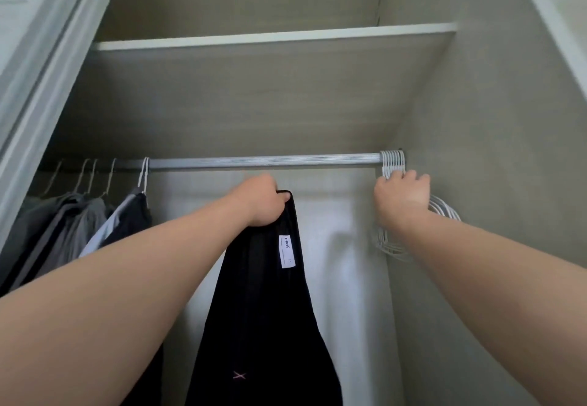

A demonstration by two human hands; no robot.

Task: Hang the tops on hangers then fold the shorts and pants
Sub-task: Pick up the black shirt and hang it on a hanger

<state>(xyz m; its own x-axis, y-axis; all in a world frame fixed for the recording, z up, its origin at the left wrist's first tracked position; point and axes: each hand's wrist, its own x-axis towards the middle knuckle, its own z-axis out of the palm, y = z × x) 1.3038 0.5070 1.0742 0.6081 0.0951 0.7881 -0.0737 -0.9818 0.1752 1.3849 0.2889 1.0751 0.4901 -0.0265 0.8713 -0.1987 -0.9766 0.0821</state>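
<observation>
Head view: raised left hand (pixel 263 202) grips the black top (pixel 270 294); right hand (pixel 401 197) clutches white hangers (pixel 393 162).

The grey closet rod (pixel 263 162) carries grey and dark hung garments (pixel 79 218) at its left end and a bunch of bare white hangers (pixel 393 162) at its right end.
</observation>
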